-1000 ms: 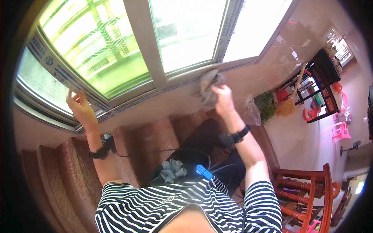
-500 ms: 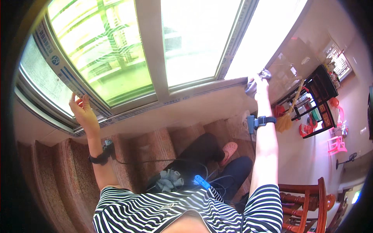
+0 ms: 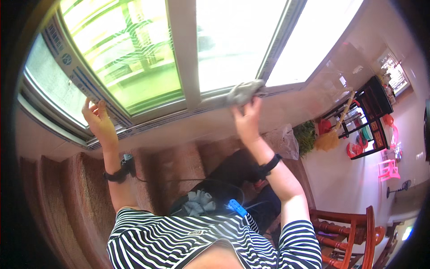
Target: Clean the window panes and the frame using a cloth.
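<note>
My right hand (image 3: 247,120) presses a crumpled grey cloth (image 3: 244,93) against the bottom rail of the window, beneath the bright middle pane (image 3: 233,49). The cloth is slightly blurred by motion. On the left, my left hand (image 3: 97,119) has its bent fingers and thumb at the edge of the window frame (image 3: 74,69), a sliding sash with printed tape along it. Beside that hand, the pane (image 3: 134,67) looks yellow-green. Each wrist wears a black strap; a small device shows on the left wrist strap (image 3: 118,172).
Brown stone stairs (image 3: 80,193) run below the window. A clear plastic bag (image 3: 284,142) and dark green bristles lie by the wall near a straw broom (image 3: 329,141). A red wooden railing (image 3: 369,233) stands at lower right. Cables and a blue clip (image 3: 236,208) hang at my front.
My right hand has moved left along the bottom rail with the cloth, from the far right corner to below the middle pane. My left hand stays at the frame.
</note>
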Tool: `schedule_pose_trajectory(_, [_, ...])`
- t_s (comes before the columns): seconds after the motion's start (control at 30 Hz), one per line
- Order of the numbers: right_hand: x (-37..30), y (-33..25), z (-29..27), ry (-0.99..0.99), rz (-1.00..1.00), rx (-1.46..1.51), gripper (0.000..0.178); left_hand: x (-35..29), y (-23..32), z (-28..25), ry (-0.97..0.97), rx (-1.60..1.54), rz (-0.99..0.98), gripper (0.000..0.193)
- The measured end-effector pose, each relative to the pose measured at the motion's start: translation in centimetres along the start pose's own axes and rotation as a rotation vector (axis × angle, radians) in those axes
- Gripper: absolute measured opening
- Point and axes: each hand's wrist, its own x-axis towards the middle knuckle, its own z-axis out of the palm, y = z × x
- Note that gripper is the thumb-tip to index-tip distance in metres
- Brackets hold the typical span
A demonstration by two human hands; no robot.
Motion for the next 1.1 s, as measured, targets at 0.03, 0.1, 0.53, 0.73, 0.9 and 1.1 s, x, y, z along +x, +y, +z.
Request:
schedule_pose_trajectory(0.03, [-0.6, -1.1, 0.8, -0.048, -0.047, -0.009, 0.041, -0.1, 0.4, 0.3, -0.005, -0.001, 0.003, 0.041])
schedule_pose_trajectory(0.1, [-1.3, -2.6, 2.6, -0.059, -0.101, -0.034, 0.041, -0.2, 0.4, 0.6, -0.016, -0.046, -0.009, 0.041])
schedule_pose_trajectory(0.53, [-2.0, 0.2, 0.5, -0.287, -0.384, -0.359, 0.037, -1.7, 4.0, 1.1, 0.152, 0.288, 0.217, 0.047])
schedule_pose_trajectory(0.73, [-2.9, 1.0, -1.2, -0.305, -0.371, -0.362, 0.034, -3.3, 9.9, 5.0, -0.165, 0.104, 0.518, 0.059])
schedule_pose_trajectory(0.9, [-5.7, 3.9, -4.2, -0.319, -0.215, -0.365, 0.034, -3.7, 14.6, 10.1, -0.161, -0.031, 0.609, 0.070])
schedule_pose_trajectory(1.1, [-6.6, 4.4, -7.4, -0.310, -0.091, -0.305, 0.026, -3.5, 14.0, 12.1, -0.001, -0.006, 0.648, 0.076])
